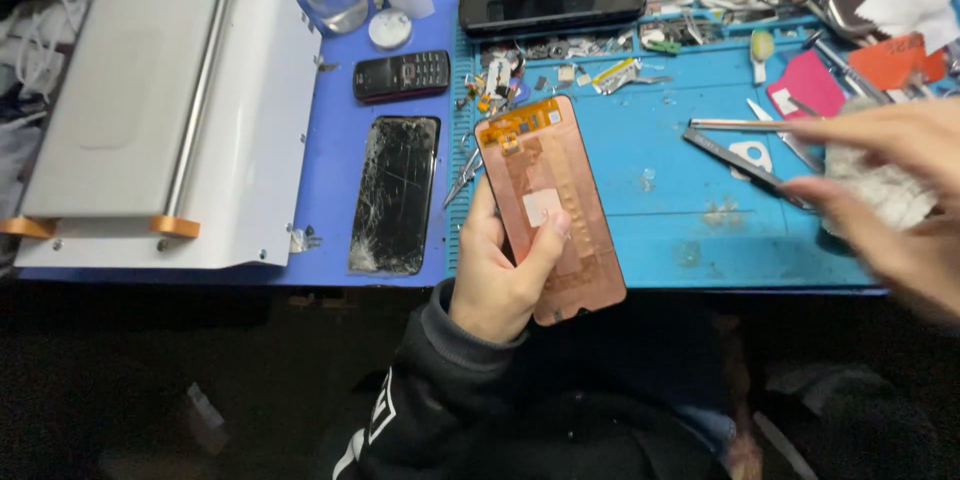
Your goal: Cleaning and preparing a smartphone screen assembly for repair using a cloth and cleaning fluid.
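Gripping copper-backed screen panel [549, 208], left hand [503, 275] | right hand [893, 202] blurred, cropped, pinching tweezers [745, 168]

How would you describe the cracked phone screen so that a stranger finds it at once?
Start at the big white machine on the left of the blue table. Just right of it, left of the left hand, lies the cracked screen, a flat black glass. Unlike the small keypad phone above it, it is covered in white cracks.

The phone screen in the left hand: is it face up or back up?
Back up. The screen panel shows its copper-coloured backing and orange flex cable to the camera, gripped by the left hand.
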